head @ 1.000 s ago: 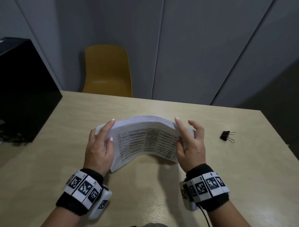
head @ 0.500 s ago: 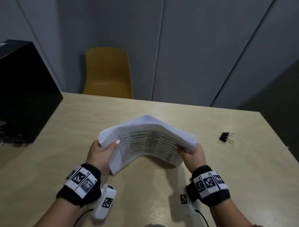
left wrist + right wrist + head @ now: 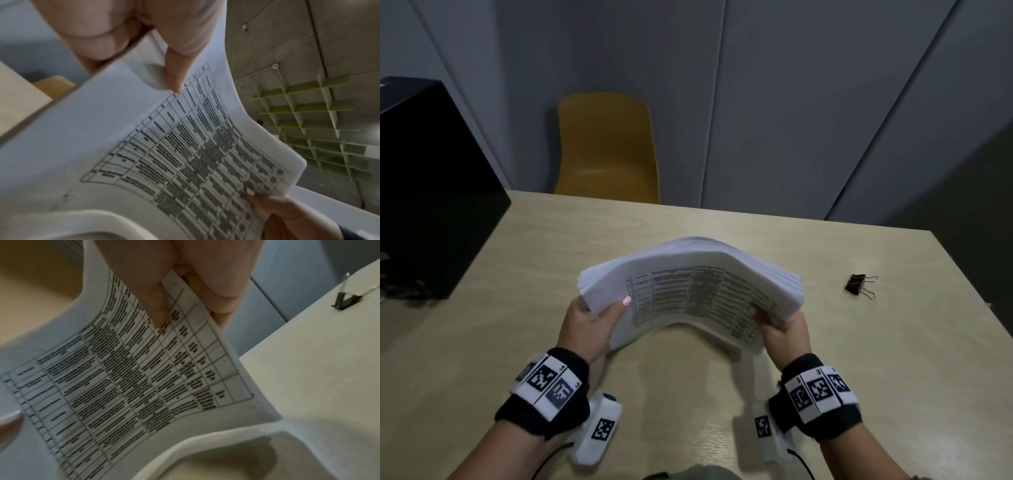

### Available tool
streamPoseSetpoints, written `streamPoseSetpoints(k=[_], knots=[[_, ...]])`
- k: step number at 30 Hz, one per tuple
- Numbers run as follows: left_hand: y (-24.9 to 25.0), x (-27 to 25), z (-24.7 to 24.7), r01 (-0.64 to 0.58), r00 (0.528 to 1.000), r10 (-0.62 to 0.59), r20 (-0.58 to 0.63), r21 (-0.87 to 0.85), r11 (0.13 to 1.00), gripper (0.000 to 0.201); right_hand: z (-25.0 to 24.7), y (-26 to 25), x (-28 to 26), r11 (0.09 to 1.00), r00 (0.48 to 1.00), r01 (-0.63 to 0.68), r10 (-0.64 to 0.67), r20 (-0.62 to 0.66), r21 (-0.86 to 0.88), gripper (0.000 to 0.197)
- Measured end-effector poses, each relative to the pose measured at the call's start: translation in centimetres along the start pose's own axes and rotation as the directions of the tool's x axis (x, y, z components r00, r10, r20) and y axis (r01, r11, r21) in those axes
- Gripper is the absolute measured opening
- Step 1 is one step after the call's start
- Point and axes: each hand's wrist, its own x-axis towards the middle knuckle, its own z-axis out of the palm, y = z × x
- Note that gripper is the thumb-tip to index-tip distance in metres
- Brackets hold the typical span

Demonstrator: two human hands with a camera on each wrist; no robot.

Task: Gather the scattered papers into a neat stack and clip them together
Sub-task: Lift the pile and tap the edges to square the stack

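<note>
A thick stack of white papers [image 3: 688, 291] with a printed table on its top sheet arches upward above the wooden table [image 3: 517, 257]. My left hand [image 3: 594, 317] grips its left end, thumb on top. My right hand [image 3: 779, 323] grips its right end the same way. In the left wrist view my thumb [image 3: 174, 65] presses on the papers [image 3: 144, 146]. The right wrist view shows the thumb [image 3: 152, 301] on the papers [image 3: 123, 378], fingers underneath. A black binder clip [image 3: 858, 284] lies on the table to the right, also in the right wrist view as the clip [image 3: 347, 300].
A yellow chair [image 3: 606, 150] stands behind the table's far edge. A black box [image 3: 424, 192] occupies the table's left side. Grey wall panels lie beyond.
Both hands shifted from holding the stack's ends with fingers over its top edge to gripping the ends with thumbs on top. The stack rose and arches higher.
</note>
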Motion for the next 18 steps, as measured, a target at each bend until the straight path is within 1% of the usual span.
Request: streamPoseSetpoints(k=[2, 4, 6, 9, 11, 13, 15, 18], knots=[[-0.4, 0.2, -0.1, 0.043, 0.999, -0.043, 0.006, 0.006, 0.999, 0.022, -0.1, 0.1, -0.2, 0.999, 0.998, -0.04, 0.04, 0.057, -0.004, 0.023], [-1.1, 0.2, 0.1, 0.103, 0.995, -0.103, 0.006, 0.026, 0.994, 0.021, 0.3, 0.5, -0.5, 0.994, 0.99, -0.073, 0.082, 0.111, -0.082, 0.022], [-1.4, -0.2, 0.4, 0.097, 0.995, -0.097, -0.007, 0.025, 0.995, 0.024, 0.7, 0.9, -0.6, 0.991, 0.994, -0.07, 0.079, 0.074, -0.111, 0.018], [-1.0, -0.4, 0.7, 0.055, 0.998, -0.055, -0.043, 0.005, 0.998, 0.022, 0.6, 0.7, -0.5, 0.996, 1.0, -0.029, 0.028, -0.014, -0.089, 0.012], [-1.1, -0.2, 0.6, 0.07, 0.997, -0.07, -0.037, -0.005, 0.998, 0.025, 0.5, 0.9, -0.4, 0.994, 0.999, -0.037, 0.037, -0.003, -0.101, 0.015], [-1.7, -0.1, 0.7, 0.127, 0.992, -0.127, 0.01, 0.032, 0.991, 0.031, 0.7, 1.3, -0.6, 0.981, 0.992, -0.106, 0.115, 0.048, -0.16, 0.021], [-2.6, -0.4, 0.7, 0.154, 0.986, -0.16, 0.057, 0.089, 0.984, 0.032, 1.0, 1.8, -0.9, 0.966, 0.984, -0.153, 0.169, 0.063, -0.209, 0.021], [-2.3, -0.9, 0.9, 0.104, 0.994, -0.106, 0.03, 0.077, 0.992, 0.023, 0.8, 1.7, -0.9, 0.974, 0.994, -0.107, 0.111, 0.008, -0.202, 0.016]])
